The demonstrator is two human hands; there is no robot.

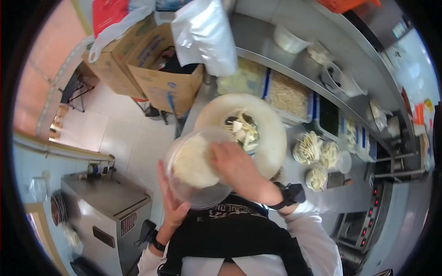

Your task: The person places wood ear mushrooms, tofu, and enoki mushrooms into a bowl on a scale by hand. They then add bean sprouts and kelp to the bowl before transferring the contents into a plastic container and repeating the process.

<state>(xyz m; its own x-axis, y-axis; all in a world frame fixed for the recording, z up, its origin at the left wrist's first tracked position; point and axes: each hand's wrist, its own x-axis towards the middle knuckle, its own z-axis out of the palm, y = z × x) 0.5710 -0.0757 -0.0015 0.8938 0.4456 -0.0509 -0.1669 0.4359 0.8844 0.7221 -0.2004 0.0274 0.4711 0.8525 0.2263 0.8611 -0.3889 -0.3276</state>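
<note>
Holding a bowl (209,198) of pale food (193,162) are left fingers (162,173); right fingers (214,151), grip unclear.

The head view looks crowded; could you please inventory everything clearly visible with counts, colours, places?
Round board: one, cream, centre
Clear bowl: one, transparent, centre
Pale food: one heap, cream, in clear bowl
Mixed food: one portion, pale-and-dark, centre
Small filled tubs: three, pale, right
Rectangular bins: several, blue-edged, under shelf
Cardboard boxes: two, brown, upper left
Plastic bag: one, whitish, top
Steel cabinet: one, grey, lower left
Apron: one, black, bottom
Left hand: one, bare, holding clear bowl
Right hand: one, bare, at pale food
</note>
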